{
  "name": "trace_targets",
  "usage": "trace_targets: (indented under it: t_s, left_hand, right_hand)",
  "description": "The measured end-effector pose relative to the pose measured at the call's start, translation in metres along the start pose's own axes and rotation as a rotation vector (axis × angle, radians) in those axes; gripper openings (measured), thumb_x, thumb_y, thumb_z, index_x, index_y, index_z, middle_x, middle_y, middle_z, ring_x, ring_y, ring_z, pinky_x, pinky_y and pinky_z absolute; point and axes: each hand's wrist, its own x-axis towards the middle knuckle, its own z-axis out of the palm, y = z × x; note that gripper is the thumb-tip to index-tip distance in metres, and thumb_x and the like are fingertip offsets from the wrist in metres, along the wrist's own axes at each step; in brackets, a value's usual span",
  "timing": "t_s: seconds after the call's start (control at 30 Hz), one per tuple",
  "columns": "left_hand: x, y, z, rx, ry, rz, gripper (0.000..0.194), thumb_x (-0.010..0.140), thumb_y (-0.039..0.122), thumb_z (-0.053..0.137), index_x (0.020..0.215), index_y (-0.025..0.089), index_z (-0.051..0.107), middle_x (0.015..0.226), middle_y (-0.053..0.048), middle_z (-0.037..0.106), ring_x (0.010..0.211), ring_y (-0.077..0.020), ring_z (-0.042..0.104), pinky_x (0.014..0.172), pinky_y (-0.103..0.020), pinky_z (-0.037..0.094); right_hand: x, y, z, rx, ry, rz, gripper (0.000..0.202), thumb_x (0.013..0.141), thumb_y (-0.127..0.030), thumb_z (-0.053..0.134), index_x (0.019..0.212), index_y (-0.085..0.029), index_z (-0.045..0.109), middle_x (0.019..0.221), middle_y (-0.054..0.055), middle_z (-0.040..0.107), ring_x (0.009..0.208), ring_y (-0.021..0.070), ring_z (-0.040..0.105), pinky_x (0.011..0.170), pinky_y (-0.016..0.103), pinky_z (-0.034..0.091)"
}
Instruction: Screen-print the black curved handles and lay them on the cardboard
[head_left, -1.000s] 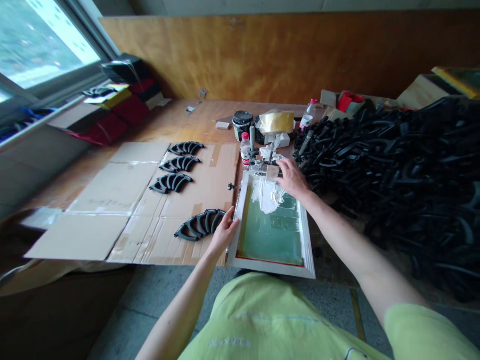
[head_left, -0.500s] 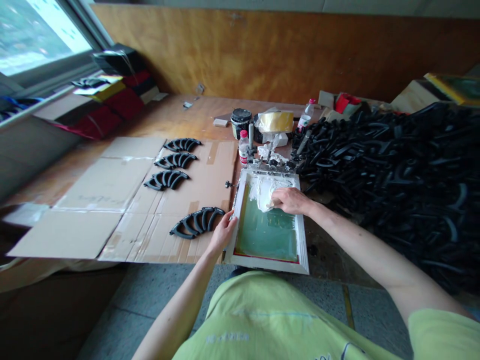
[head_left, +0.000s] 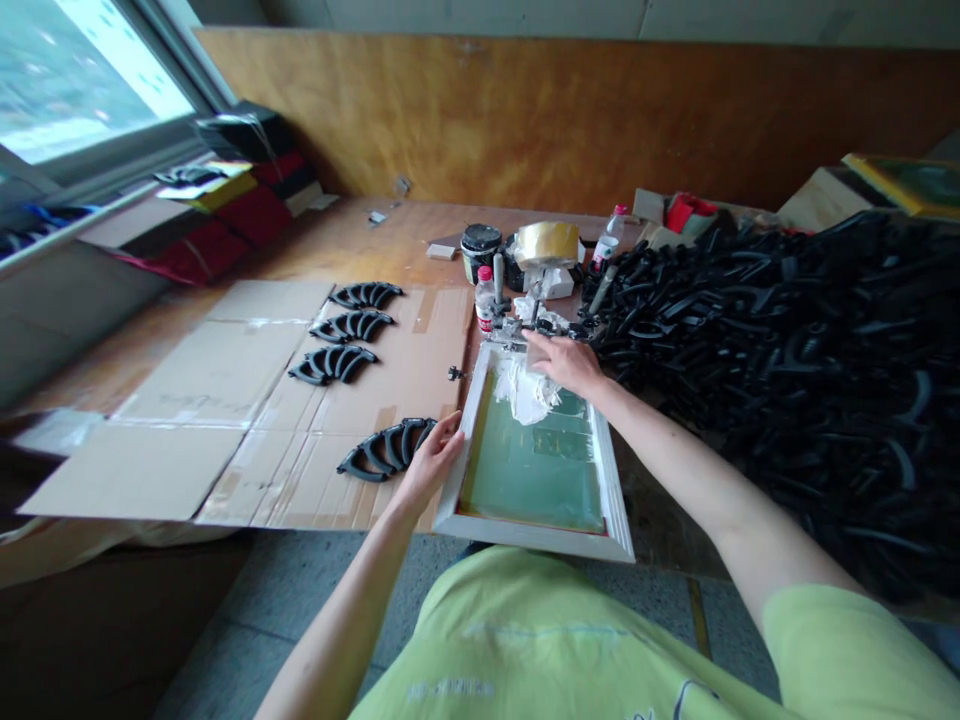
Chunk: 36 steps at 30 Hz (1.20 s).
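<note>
A white-framed printing screen (head_left: 619, 530) with green mesh (head_left: 525, 480) lies in front of me. White paste (head_left: 525, 395) is heaped and smeared over the far part of the mesh. My left hand (head_left: 439, 455) grips the screen's left rail. Over the far end of the screen, near the metal hinge clamps (head_left: 517, 330), is my right hand (head_left: 566, 362). Its fingers press on a small flat scraper (head_left: 536, 354), mostly hidden beneath them. Left of my left hand, a fan of black curved parts (head_left: 382, 450) lies on cardboard.
More fans of black parts (head_left: 334, 362) lie on the flattened cardboard (head_left: 202, 370). A big heap of black parts (head_left: 787, 370) fills the right side. Behind the screen stand red-capped bottles (head_left: 484, 300), a dark tub (head_left: 480, 250) and a yellow tape roll (head_left: 547, 243).
My right hand has moved away from me, from the paste's near edge to the screen's far end. The screen's near end looks closer and slightly raised, with my left hand still at its side.
</note>
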Motion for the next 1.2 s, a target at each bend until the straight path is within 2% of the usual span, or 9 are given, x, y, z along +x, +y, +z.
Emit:
trace_targets:
  t_s: [0.17,0.3,0.43,0.57,0.7,0.83,1.03,1.1,1.2]
  left_hand:
    - [-0.004,0.058,0.000,-0.160,0.018,0.070,0.059,0.083,0.066,0.050,0.117,0.020,0.065,0.081,-0.001,0.069,0.060,-0.0117,0.060,0.052,-0.021,0.044]
    - [0.018,0.102,0.017,-0.346,0.093,0.344,0.054,0.083,0.064,0.052,0.107,0.017,0.065,0.096,-0.005,0.070,0.078,-0.0147,0.065,0.066,-0.024,0.051]
    - [0.034,0.123,0.033,-0.379,0.140,0.379,0.054,0.084,0.062,0.050,0.111,0.017,0.062,0.083,-0.003,0.068,0.076,-0.0141,0.064,0.066,-0.024,0.050]
    - [0.020,0.087,0.044,-0.383,0.213,0.268,0.058,0.083,0.064,0.051,0.118,0.019,0.057,0.086,-0.004,0.068,0.074,-0.0126,0.063,0.063,-0.023,0.047]
    - [-0.017,0.013,0.060,-0.188,-0.057,-0.154,0.064,0.074,0.066,0.061,0.109,0.013,0.063,0.096,-0.012,0.071,0.076,-0.0165,0.064,0.061,-0.025,0.046]
    - [-0.037,-0.039,0.069,-0.188,-0.161,-0.262,0.068,0.073,0.068,0.059,0.115,0.013,0.061,0.107,-0.014,0.070,0.083,-0.0176,0.064,0.064,-0.026,0.046]
    - [-0.030,-0.055,0.040,-0.208,-0.185,-0.290,0.068,0.069,0.069,0.061,0.108,0.013,0.062,0.102,-0.013,0.070,0.079,-0.0153,0.061,0.063,-0.025,0.043]
    - [-0.026,-0.051,0.031,-0.237,-0.217,-0.279,0.068,0.068,0.070,0.062,0.106,0.013,0.062,0.101,-0.013,0.070,0.078,-0.0151,0.061,0.063,-0.025,0.043]
    - [-0.020,-0.043,0.017,-0.358,-0.176,-0.226,0.072,0.071,0.074,0.056,0.110,0.014,0.059,0.103,-0.013,0.069,0.080,-0.0167,0.063,0.061,-0.025,0.045]
  right_hand:
    - [0.000,0.060,-0.025,0.029,0.246,0.270,0.050,0.087,-0.033,0.059,0.136,-0.026,0.051,0.101,0.006,0.071,0.087,0.0224,0.064,0.080,0.033,0.046]
    - [-0.049,0.097,-0.001,0.127,0.263,0.521,0.026,0.088,-0.030,0.053,0.106,-0.016,0.065,0.087,0.009,0.070,0.079,0.0222,0.063,0.074,0.032,0.047]
    - [-0.084,0.068,0.048,0.193,0.023,0.195,0.025,0.082,-0.031,0.063,0.105,-0.019,0.064,0.100,0.008,0.067,0.093,0.0215,0.061,0.083,0.033,0.046]
    - [-0.083,0.029,0.060,0.101,-0.136,-0.049,0.012,0.087,-0.023,0.058,0.095,-0.020,0.067,0.097,0.007,0.063,0.095,0.0197,0.058,0.089,0.032,0.042]
    - [-0.077,0.014,0.051,0.052,-0.151,-0.122,0.019,0.093,-0.022,0.047,0.088,-0.019,0.065,0.094,0.008,0.062,0.091,0.0199,0.057,0.086,0.032,0.042]
    - [-0.087,0.020,0.068,-0.023,-0.070,-0.107,0.015,0.090,-0.026,0.053,0.100,-0.019,0.062,0.100,0.011,0.061,0.097,0.0252,0.056,0.085,0.037,0.045]
    - [-0.096,0.041,0.081,0.092,0.026,-0.155,0.023,0.096,-0.029,0.040,0.101,-0.018,0.060,0.097,0.011,0.058,0.094,0.0249,0.058,0.085,0.039,0.049]
    - [-0.090,0.021,0.073,0.114,0.070,-0.161,0.024,0.096,-0.031,0.041,0.101,-0.018,0.060,0.097,0.011,0.058,0.093,0.0251,0.059,0.084,0.040,0.049]
    - [-0.079,-0.048,0.066,0.156,0.052,-0.226,0.024,0.096,-0.032,0.043,0.103,-0.018,0.061,0.098,0.012,0.060,0.094,0.0252,0.059,0.085,0.039,0.049]
